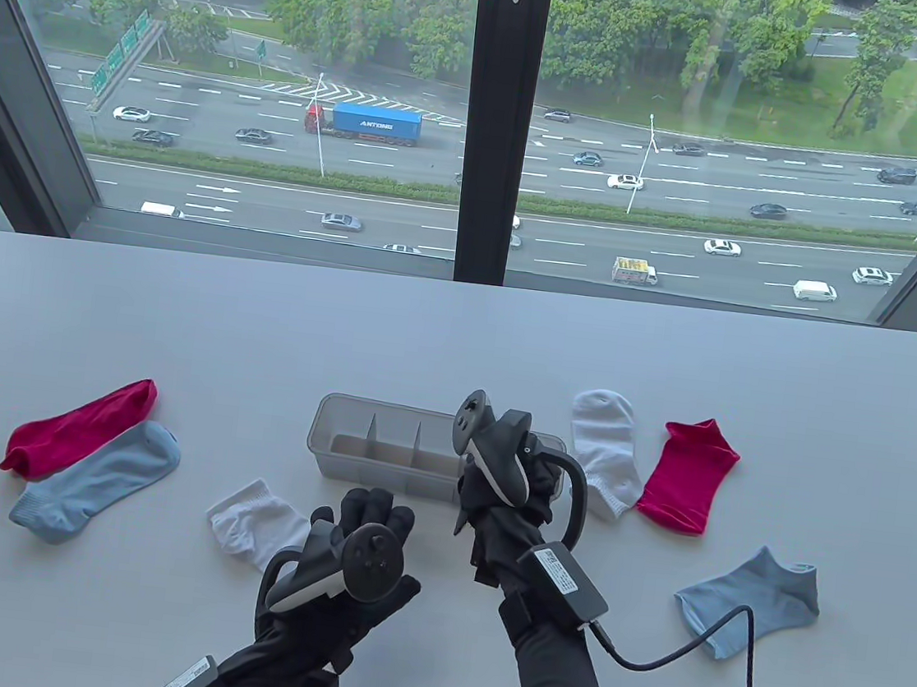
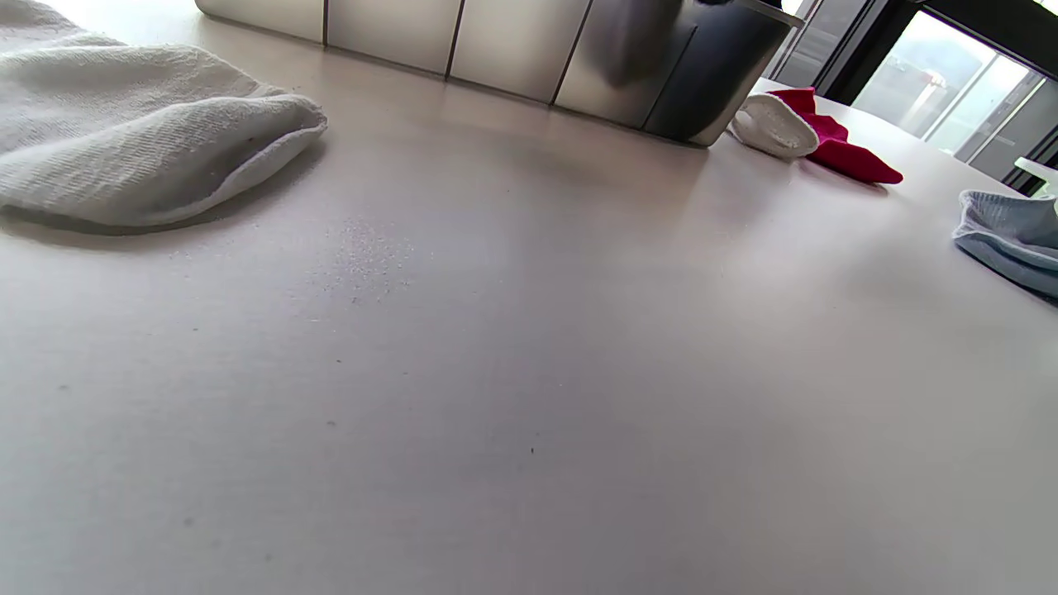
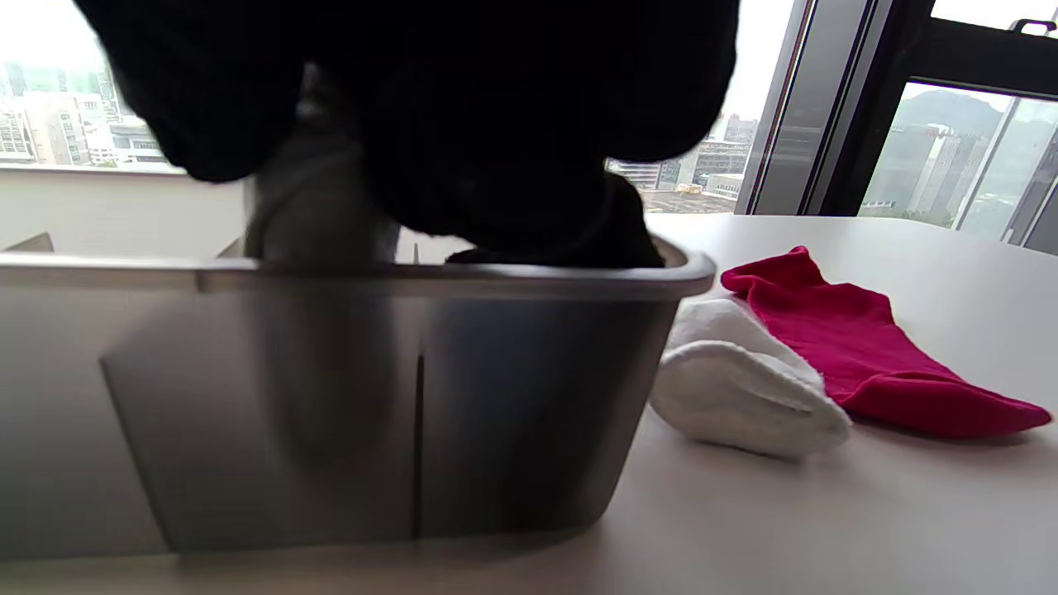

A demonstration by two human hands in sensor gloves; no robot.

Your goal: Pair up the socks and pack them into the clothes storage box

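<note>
A clear grey storage box point(image 1: 370, 433) with dividers stands mid-table. My right hand point(image 1: 501, 510) hovers over its right end, and in the right wrist view its fingers point(image 3: 570, 235) dip over the rim point(image 3: 413, 277) into the end compartment. A blurred grey shape point(image 3: 322, 248) hangs there; what it is stays unclear. My left hand point(image 1: 368, 519) rests on the table in front of the box, holding nothing, beside a white sock point(image 1: 252, 520) point(image 2: 140, 132). Loose socks: red point(image 1: 81, 425) and blue point(image 1: 100, 480) at left; white point(image 1: 604, 447) point(image 3: 744, 388), red point(image 1: 687, 477) point(image 3: 860, 347) and blue point(image 1: 752, 600) at right.
A black cable point(image 1: 688, 647) runs from the right wrist's pack point(image 1: 568, 579) across the table near the right blue sock. The window frame point(image 1: 501, 117) stands beyond the table's far edge point(image 1: 465, 285).
</note>
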